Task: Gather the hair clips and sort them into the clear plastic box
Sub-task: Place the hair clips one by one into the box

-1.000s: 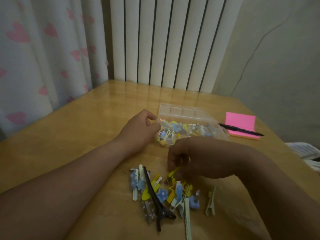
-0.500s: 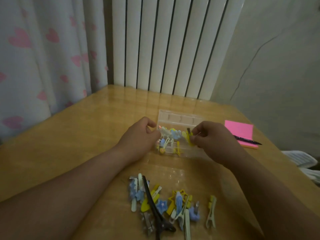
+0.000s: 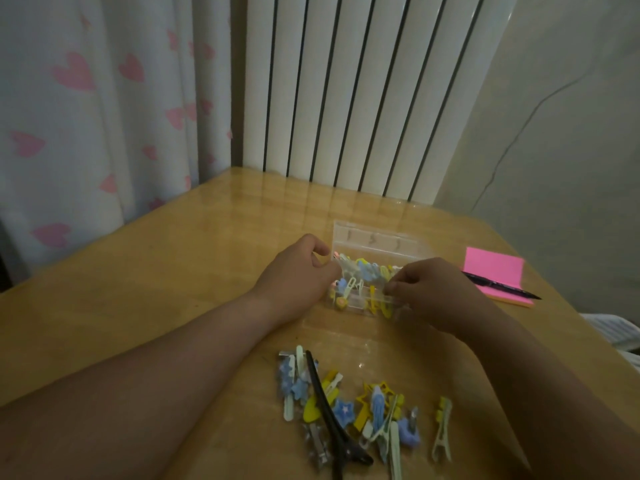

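Observation:
The clear plastic box (image 3: 349, 304) lies open mid-table, its lid (image 3: 377, 241) flat behind it, with several blue, yellow and white hair clips inside. My left hand (image 3: 298, 271) grips the box's left end. My right hand (image 3: 433, 289) is at the box's right front, its curled fingertips pinching the top of a yellow hair clip (image 3: 384, 307) that reaches into the front compartment. Nearer to me, a loose pile of hair clips (image 3: 374, 407) lies on the table, with a long black clip (image 3: 329, 414) across it and a pale green clip (image 3: 442, 432) apart at the right.
A pink sticky-note pad (image 3: 495, 271) with a black pen (image 3: 502, 289) across it lies right of the box. Behind the wooden table (image 3: 156, 289) stand a white radiator (image 3: 363, 98) and a heart-patterned curtain (image 3: 86, 116). The table's right edge is close.
My right hand picked a yellow clip from the pile, carried it up to the box and now lowers it into the front compartment. My left hand stayed on the box.

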Demonstrator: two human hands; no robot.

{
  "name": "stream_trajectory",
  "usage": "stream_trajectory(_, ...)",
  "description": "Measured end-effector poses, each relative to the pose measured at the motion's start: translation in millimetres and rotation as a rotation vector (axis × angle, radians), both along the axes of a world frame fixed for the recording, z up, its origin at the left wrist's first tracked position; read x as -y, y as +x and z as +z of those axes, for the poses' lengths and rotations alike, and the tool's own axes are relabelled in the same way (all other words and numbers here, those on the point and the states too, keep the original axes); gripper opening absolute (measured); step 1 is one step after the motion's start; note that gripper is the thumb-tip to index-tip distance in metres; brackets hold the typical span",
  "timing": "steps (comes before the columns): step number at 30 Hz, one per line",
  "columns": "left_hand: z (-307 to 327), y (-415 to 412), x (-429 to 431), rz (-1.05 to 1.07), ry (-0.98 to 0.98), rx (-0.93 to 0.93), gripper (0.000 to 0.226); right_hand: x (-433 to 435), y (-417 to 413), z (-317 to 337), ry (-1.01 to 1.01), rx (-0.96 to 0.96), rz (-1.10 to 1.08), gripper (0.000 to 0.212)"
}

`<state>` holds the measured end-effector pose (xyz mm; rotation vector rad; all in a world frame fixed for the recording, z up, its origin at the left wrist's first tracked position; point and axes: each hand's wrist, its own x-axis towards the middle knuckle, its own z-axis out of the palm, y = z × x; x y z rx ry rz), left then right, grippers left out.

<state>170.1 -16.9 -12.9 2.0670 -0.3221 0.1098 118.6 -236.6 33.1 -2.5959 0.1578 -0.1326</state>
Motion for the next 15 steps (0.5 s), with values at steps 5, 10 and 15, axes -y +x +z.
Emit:
stream_trajectory(5,0,-1,-1,0.005,0.004,0.000,0.032,-1,-11,0,-0.012,0.257,0.061,0.012)
stream_trajectory(10,3,-2,-1,0.010,0.015,0.015,0.031,-17,-35,15,0.013,0.227,0.358,0.005)
stream_trajectory(15,2,0,0,0.023,0.008,0.013,0.032,-39,-53,24,-0.020,-0.142,0.655,0.012)
